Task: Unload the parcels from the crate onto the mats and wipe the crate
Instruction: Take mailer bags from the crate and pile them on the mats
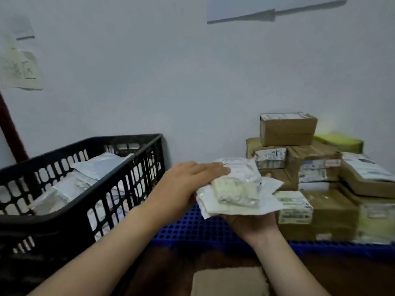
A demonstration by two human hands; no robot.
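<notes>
A black slotted crate (119, 180) stands at the left with several white soft parcels (85, 180) inside. Over the blue perforated mat (192, 229) I carry a small stack of white plastic parcels (237, 189). My right hand (250, 225) lies palm up under the stack and supports it. My left hand (188, 178) rests on top of the stack with straight fingers, the thumb side under its left edge. Several brown cardboard parcels (299, 174) with white labels are piled on the mat at the right.
A white wall stands close behind the crate and the pile. A yellow-green package (339, 142) lies behind the boxes. A pale cloth or cardboard piece (228, 280) lies on the dark brown floor at the bottom. A dark red post (10, 129) rises at the far left.
</notes>
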